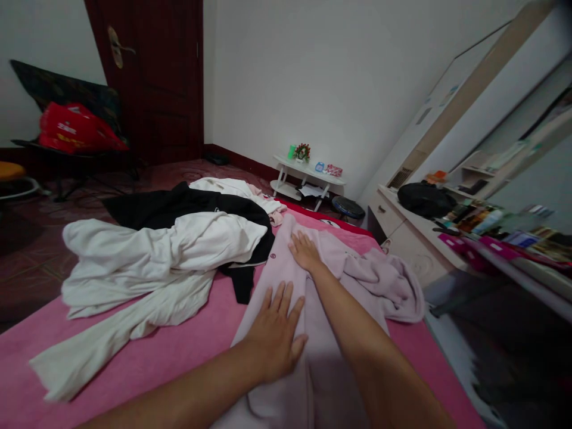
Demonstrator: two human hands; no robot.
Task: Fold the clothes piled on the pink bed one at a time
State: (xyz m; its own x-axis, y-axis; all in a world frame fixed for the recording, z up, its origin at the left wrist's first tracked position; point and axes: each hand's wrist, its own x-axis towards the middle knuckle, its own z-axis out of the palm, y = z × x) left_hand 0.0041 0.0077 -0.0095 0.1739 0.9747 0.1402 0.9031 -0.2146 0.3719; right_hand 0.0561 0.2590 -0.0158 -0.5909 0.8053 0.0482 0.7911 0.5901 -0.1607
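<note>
Both hands (pixel 273 333) flat — fingers (pixel 286 298) spread

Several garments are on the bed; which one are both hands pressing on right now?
The pale pink fleece garment: the left hand and right hand both lie flat on it. The white garment and black garment lie untouched to its left.

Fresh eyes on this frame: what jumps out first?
Two bare hands pressed flat on a pale pink fleece garment spread over the pink bed cover: the left hand near its lower part, the right hand farther up. Left of them lies a heap of rumpled white cloth over a black garment. A cluttered desk runs along the right.
</note>
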